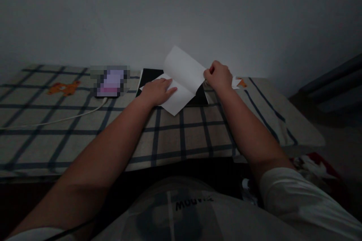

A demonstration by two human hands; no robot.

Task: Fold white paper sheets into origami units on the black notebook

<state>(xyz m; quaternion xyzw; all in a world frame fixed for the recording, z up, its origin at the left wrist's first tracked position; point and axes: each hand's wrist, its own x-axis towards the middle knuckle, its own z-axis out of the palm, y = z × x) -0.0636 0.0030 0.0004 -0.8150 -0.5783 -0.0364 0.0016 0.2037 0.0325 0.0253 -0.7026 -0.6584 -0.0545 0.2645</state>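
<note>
A sheet of white paper [185,64] with a crease across its middle lies askew over a flat black thing [149,75]. Its far half is lifted off the near half. My left hand [157,92] rests on the near half, fingers spread and holding nothing. At the right, my right hand [220,76] is closed in a pinch on the edge of the raised half; the fingertips are partly hidden. Just past that hand lies a small pointed white piece [235,83], partly covered by it.
A checked cloth [169,147] covers the table. To the left lies a phone [111,83] with a white cable [70,118] running off left. A plain wall [181,11] rises behind. Below the right edge are a bottle [247,192] and red-and-white cloth [319,165].
</note>
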